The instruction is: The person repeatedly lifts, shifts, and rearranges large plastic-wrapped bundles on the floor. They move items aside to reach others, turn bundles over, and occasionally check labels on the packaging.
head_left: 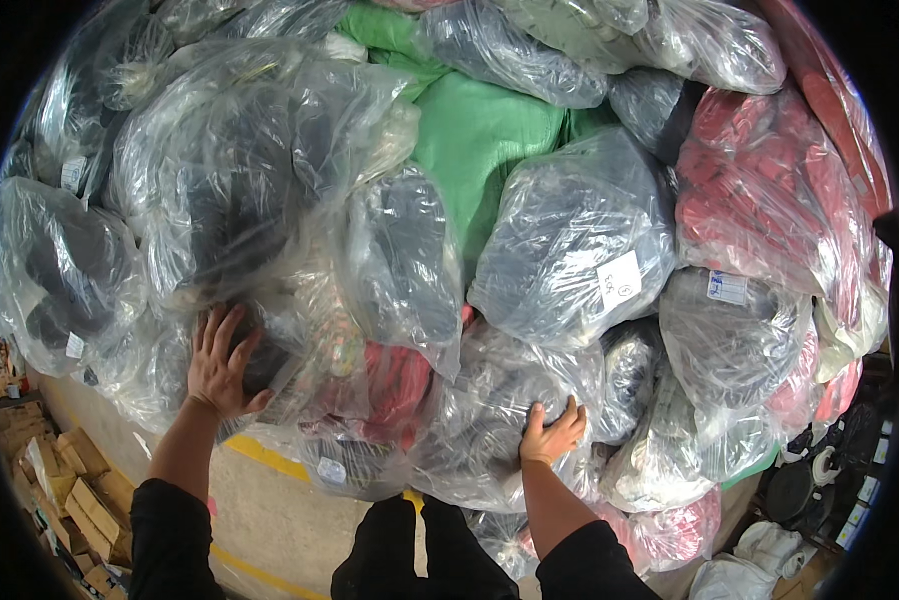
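A high heap of clear plastic bags stuffed with dark and red goods rises in front of me. With fingers spread, my left hand (222,368) presses against a clear bag of dark goods (260,340) on the heap's left part. Lower and right of the middle, my right hand (553,434) lies on another clear bag with dark contents (470,440), its thumb and fingers apart. Neither hand grips anything. Between them sits a bag of red goods (390,395). What exactly the bags contain is blurred by the shiny plastic.
A green sack (480,140) shows among the upper bags. One bag carries a white paper label (620,280). More red-filled bags (760,190) are stacked at right. Opened cardboard boxes (95,500) lie at lower left, near a yellow floor line (270,458). White bundles (755,565) lie at lower right.
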Tool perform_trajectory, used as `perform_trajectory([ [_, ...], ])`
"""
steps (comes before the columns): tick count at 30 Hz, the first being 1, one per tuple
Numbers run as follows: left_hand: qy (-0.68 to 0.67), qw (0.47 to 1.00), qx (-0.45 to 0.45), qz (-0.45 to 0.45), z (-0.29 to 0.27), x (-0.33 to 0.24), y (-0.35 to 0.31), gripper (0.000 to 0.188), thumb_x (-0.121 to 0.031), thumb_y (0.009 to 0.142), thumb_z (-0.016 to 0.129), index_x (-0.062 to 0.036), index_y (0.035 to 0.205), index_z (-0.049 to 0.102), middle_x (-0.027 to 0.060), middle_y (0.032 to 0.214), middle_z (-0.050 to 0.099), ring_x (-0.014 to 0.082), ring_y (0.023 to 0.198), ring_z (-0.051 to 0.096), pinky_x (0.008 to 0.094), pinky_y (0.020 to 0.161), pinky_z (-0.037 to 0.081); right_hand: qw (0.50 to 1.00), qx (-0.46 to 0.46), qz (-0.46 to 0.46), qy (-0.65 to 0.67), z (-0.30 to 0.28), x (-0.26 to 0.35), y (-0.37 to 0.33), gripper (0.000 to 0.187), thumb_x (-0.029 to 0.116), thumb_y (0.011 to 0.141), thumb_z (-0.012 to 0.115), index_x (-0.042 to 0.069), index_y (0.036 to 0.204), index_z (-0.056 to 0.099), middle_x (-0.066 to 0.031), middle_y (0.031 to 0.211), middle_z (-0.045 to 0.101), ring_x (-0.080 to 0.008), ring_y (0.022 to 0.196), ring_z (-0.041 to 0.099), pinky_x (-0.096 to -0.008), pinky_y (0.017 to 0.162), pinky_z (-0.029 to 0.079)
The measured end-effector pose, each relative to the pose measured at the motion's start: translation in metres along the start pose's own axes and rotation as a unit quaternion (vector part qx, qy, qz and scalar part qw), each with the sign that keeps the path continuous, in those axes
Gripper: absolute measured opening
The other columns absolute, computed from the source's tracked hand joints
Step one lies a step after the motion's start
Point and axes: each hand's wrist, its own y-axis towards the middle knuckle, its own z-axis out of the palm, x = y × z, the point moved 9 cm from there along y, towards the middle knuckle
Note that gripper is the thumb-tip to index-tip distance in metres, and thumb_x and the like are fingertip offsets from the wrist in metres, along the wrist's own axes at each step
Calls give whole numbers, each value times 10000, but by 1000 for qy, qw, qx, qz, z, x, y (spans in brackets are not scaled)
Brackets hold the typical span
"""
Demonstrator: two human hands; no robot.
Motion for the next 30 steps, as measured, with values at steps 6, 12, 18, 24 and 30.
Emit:
perform_trajectory([
  [6, 5, 1000, 4, -2, 5, 2, -3, 863, -670, 732, 611, -133, 1393, 469, 227, 1519, 331, 498, 1396, 302, 664, 1109, 251, 1000, -3, 0, -4, 1, -2, 0, 846, 654, 805, 604, 94, 1423, 459, -239, 1471, 378, -433, 1385, 318, -619, 1065, 260],
  [12, 7, 1000, -7, 2, 3, 2, -3, 853, -687, 759, 575, -141, 1403, 456, 226, 1520, 330, 503, 1397, 302, 667, 1107, 254, 1000, 3, 3, -1, 2, -2, 0, 851, 651, 806, 603, 91, 1429, 452, -237, 1468, 379, -430, 1383, 322, -614, 1071, 260],
  [18, 10, 1000, -1, 3, 3, 2, -4, 853, -684, 761, 576, -140, 1406, 452, 227, 1521, 329, 504, 1404, 294, 662, 1121, 242, 1000, 4, 5, -1, 1, 0, 0, 841, 624, 800, 617, 91, 1429, 450, -233, 1474, 370, -423, 1388, 316, -614, 1068, 262],
  [24, 12, 1000, -3, 1, 4, 2, -4, 853, -676, 760, 583, -141, 1410, 448, 223, 1526, 322, 500, 1408, 291, 656, 1124, 244, 1000, 9, 7, -1, 2, -1, 0, 834, 621, 809, 612, 93, 1432, 444, -230, 1480, 362, -415, 1394, 309, -615, 1069, 257],
  [30, 11, 1000, -6, 1, 3, 2, -4, 851, -673, 763, 579, -137, 1411, 449, 223, 1527, 324, 501, 1405, 296, 657, 1119, 252, 1000, 5, 3, -1, 2, -1, 0, 834, 628, 816, 606, 93, 1434, 442, -233, 1479, 362, -416, 1393, 310, -616, 1067, 259],
])
